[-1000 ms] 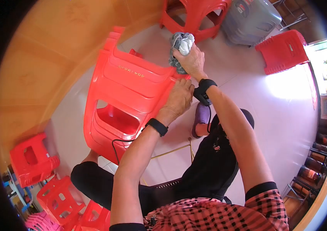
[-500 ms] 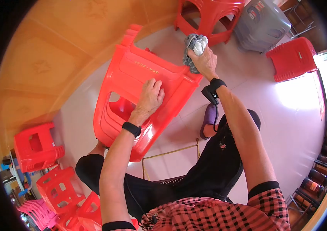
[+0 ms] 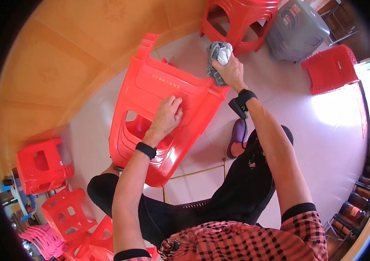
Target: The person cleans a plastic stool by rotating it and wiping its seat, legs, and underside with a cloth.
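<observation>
A red plastic stool point(image 3: 150, 96) lies tilted between my knees, with a row of yellowish characters on its upper side panel and openings lower down. My left hand point(image 3: 167, 115) rests against that panel with its fingers curled closed; what they hold, if anything, is hidden. A bunched grey and white cloth point(image 3: 216, 65) is gripped in my right hand point(image 3: 232, 71), at the stool's upper right corner. The cloth's lower end touches the stool's edge there.
Another red stool point(image 3: 241, 19) stands ahead, beside a grey plastic stack point(image 3: 296, 30) and a red stool stack point(image 3: 331, 69). More red stools point(image 3: 43, 165) stand at left, near pink plastic pieces point(image 3: 43, 239). An orange panelled surface point(image 3: 54, 65) borders the floor.
The stool has shifted slightly downward and to the right in view and turned a little, my left hand moving down with it. The cloth stays in my right hand by the same corner.
</observation>
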The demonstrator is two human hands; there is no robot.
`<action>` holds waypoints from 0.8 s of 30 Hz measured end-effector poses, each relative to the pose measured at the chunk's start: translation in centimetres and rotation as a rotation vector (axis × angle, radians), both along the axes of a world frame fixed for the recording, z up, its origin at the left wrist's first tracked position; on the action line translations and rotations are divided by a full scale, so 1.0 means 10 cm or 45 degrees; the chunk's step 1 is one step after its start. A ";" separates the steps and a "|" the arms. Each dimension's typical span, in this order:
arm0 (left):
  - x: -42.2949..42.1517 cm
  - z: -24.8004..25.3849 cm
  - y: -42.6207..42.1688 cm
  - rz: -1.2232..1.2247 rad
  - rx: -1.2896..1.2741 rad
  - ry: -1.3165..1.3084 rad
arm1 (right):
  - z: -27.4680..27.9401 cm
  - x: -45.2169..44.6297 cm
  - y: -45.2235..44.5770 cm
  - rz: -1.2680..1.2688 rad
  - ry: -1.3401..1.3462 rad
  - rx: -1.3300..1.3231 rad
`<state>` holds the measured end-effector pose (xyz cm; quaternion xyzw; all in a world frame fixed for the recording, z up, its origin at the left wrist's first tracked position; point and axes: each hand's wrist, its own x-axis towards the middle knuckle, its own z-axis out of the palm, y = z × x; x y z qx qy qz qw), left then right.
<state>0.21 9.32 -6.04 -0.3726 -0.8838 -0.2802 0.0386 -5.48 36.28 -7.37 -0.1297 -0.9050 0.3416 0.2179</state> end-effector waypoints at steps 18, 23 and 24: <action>1.42 -0.30 -1.20 0.757 -0.062 -1.147 | 0.30 0.43 -0.27 0.020 0.264 -0.210; 1.79 -0.33 -1.05 0.636 -0.212 -0.620 | 0.40 0.75 -0.29 -0.151 0.058 -0.685; 1.78 -0.24 -0.99 0.670 -0.276 -0.730 | 0.34 0.79 -0.28 -0.195 0.144 -0.661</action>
